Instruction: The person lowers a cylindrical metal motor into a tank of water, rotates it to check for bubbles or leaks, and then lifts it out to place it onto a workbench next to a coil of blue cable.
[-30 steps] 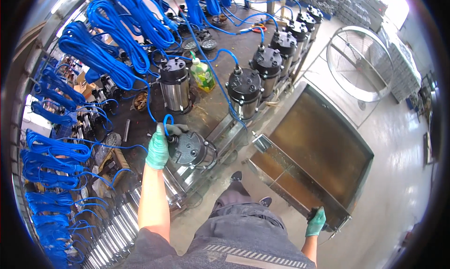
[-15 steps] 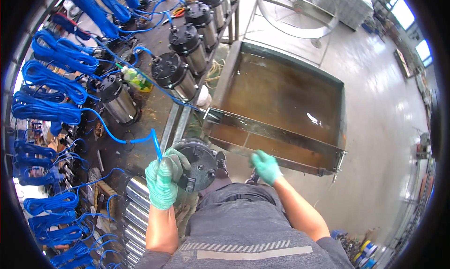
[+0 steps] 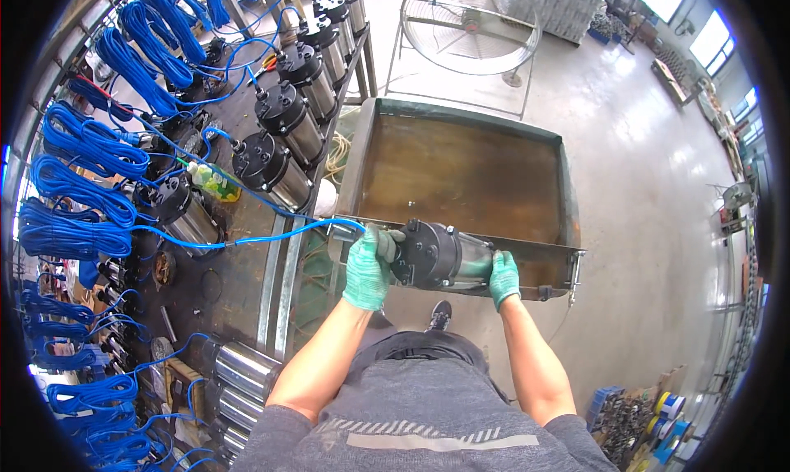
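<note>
A submersible pump (image 3: 448,256), a steel cylinder with a black cap, lies nearly level in front of me over the near edge of the water tank (image 3: 461,110). At its capped end my left hand (image 3: 368,266), in a green and grey glove, is closed round the blue cable (image 3: 304,232) where it meets the cap. My right hand (image 3: 504,279), gloved the same way, grips the pump's plain steel end; part of its fingers is hidden behind the pump. From the left hand the cable runs left to a coiled bundle (image 3: 74,229).
On the bench (image 3: 247,279) at left stand several similar pumps (image 3: 276,172), a green-yellow bottle (image 3: 214,181) and many blue cable coils. Steel cylinders (image 3: 245,381) lie near my left elbow. A large fan (image 3: 471,27) stands behind the tank. Parts and reels (image 3: 671,406) sit at lower right.
The pump has swung from upright beside the bench to lying level over the tank's near edge. My left hand moved right with it; my right hand, empty before, now holds its steel end.
</note>
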Demonstrator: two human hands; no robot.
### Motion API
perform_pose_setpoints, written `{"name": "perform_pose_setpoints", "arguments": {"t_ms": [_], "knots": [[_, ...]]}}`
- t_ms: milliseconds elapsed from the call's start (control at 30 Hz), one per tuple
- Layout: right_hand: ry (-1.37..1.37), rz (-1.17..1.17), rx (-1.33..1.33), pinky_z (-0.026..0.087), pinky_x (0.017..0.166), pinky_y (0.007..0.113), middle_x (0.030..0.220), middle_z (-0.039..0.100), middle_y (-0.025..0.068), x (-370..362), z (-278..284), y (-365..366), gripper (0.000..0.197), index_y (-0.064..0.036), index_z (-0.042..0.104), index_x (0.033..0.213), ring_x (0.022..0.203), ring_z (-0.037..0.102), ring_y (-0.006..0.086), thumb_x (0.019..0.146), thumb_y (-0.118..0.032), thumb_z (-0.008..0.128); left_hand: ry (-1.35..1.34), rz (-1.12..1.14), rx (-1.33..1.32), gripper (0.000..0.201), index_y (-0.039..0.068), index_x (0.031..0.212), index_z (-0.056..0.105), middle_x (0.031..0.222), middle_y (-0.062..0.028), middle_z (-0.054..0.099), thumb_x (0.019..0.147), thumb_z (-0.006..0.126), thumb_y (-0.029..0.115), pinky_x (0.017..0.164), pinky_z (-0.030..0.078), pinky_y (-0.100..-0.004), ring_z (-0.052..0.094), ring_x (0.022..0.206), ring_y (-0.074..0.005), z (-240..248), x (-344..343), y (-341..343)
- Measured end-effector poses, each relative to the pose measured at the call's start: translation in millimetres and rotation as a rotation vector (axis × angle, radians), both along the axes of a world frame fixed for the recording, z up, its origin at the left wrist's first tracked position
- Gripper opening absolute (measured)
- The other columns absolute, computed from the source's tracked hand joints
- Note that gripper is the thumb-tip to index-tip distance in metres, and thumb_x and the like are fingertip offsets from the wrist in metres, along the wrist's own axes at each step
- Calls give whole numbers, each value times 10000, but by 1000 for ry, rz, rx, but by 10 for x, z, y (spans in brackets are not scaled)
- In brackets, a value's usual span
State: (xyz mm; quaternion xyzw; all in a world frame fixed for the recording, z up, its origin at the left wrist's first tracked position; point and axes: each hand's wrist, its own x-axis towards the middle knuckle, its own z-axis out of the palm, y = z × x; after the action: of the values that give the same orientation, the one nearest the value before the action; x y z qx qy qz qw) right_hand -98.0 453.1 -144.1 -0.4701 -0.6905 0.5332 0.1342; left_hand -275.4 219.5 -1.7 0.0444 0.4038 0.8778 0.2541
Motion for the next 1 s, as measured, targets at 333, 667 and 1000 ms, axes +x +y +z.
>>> {"name": "perform_pose_setpoints", "arguments": {"t_ms": [333,667,1000], "knots": [[67,75,-163,524,885,365,1192,695,144,29,-539,256,516,28,571,1357,956,639,243,1081,-390,445,38,-97,-381,397,60,1000,681,1006,-78,685,1059,515,416,950,496,-392,622,995,-223,-39,-53,-332],[279,40,-34,491,924,359,1118,691,92,-45,-335,163,543,48,641,1193,993,601,181,1089,-441,431,408,1111,-849,88,64,996,569,889,-4,538,1000,616,138,725,462,-324,504,810,-126,854,-950,-2610],[371,150,-74,479,934,346,1130,666,63,-89,-404,342,539,27,648,1224,1001,592,173,1072,-460,473,470,1176,-876,730,24,1364,537,1210,-96,668,786,894,290,946,488,-379,624,1045,-196,1710,-2321,-4719]]}}
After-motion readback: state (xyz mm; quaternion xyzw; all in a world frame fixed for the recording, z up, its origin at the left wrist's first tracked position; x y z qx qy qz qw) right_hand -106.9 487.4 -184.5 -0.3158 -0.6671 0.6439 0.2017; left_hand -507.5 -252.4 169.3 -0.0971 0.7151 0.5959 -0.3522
